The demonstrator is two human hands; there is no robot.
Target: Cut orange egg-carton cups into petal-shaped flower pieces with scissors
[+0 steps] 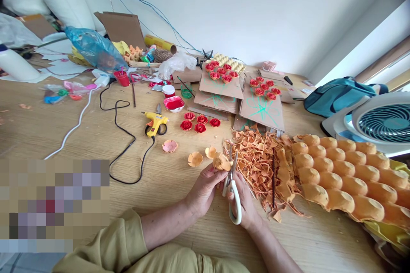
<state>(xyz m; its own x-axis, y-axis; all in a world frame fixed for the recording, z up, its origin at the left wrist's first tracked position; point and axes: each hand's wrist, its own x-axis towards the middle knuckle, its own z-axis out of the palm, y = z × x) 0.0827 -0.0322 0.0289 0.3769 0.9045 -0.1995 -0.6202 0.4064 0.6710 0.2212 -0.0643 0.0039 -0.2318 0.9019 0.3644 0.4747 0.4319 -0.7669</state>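
My left hand [205, 187] pinches a small orange piece of egg carton [221, 162] shaped like petals. My right hand [245, 202] grips white-handled scissors [235, 192], whose blades point up into that piece. Both hands hover low over the wooden table [179, 166] near its front edge. Just left of them lie an orange cut flower [195, 159] and a pink one [169, 146]. A heap of orange carton scraps [256, 158] lies directly to the right of the scissors.
An orange egg tray [339, 175] fills the right side, with a fan [381, 123] and a blue bag [336, 94] behind it. A yellow glue gun [155, 121] with black cord, red paper roses [200, 123], cardboard sheets [261, 108] with more roses and a red paint bowl [173, 103] sit farther back.
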